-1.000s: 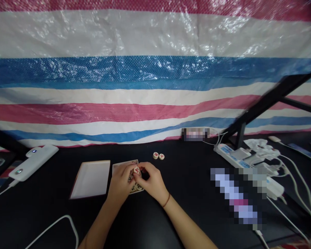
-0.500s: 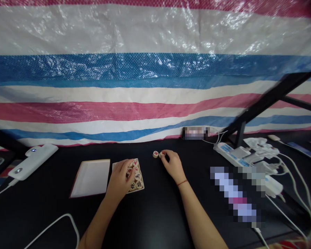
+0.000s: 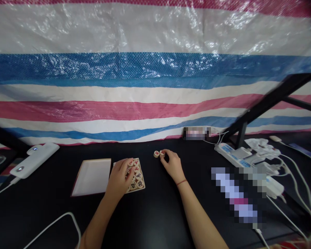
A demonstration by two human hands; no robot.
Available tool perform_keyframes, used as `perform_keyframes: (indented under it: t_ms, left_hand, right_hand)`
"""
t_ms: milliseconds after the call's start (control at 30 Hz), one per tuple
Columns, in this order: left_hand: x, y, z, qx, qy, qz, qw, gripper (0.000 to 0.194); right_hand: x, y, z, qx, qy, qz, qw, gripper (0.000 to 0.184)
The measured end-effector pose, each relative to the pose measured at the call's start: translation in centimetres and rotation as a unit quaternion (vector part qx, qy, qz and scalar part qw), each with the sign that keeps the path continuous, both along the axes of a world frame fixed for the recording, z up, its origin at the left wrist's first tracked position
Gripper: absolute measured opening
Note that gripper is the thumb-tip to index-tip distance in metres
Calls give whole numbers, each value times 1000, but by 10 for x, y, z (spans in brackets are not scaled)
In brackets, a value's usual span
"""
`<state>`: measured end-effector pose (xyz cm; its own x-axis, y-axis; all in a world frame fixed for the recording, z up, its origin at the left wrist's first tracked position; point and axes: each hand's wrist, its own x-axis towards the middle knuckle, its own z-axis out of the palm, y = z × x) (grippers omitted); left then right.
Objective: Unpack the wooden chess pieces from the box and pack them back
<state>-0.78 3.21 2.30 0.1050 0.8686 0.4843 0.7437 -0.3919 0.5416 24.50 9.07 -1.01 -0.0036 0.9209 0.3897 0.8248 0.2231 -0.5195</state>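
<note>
A small open box (image 3: 141, 188) lies on the black table and holds several round wooden chess pieces (image 3: 138, 176) with red and black characters. My left hand (image 3: 118, 179) rests on the box's left side, fingers curled over the pieces. Its white lid (image 3: 92, 176) lies flat just to the left. Two loose round pieces sit farther back: one (image 3: 156, 154) lies free, the other (image 3: 162, 153) is pinched by the fingertips of my right hand (image 3: 171, 164).
A white power bank (image 3: 33, 159) with a cable lies at the left. A white cable (image 3: 54, 221) curves near the front left. A power strip (image 3: 238, 155) with plugs and cords, and a black metal frame (image 3: 266, 103), crowd the right. A striped tarp (image 3: 145, 69) hangs behind.
One second ago both hands were together over the box with a piece. My right hand has since moved back and right to the two loose pieces; my left hand stayed on the box.
</note>
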Motion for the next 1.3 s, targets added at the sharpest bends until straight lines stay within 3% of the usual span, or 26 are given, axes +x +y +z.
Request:
perform_keyframes:
  t_ms: [1300]
  left_hand:
    - [-3,1,-1,-20,-12,0,1000,25]
  right_hand:
    - [-2,-2,3,4,-13,-7,1000,8]
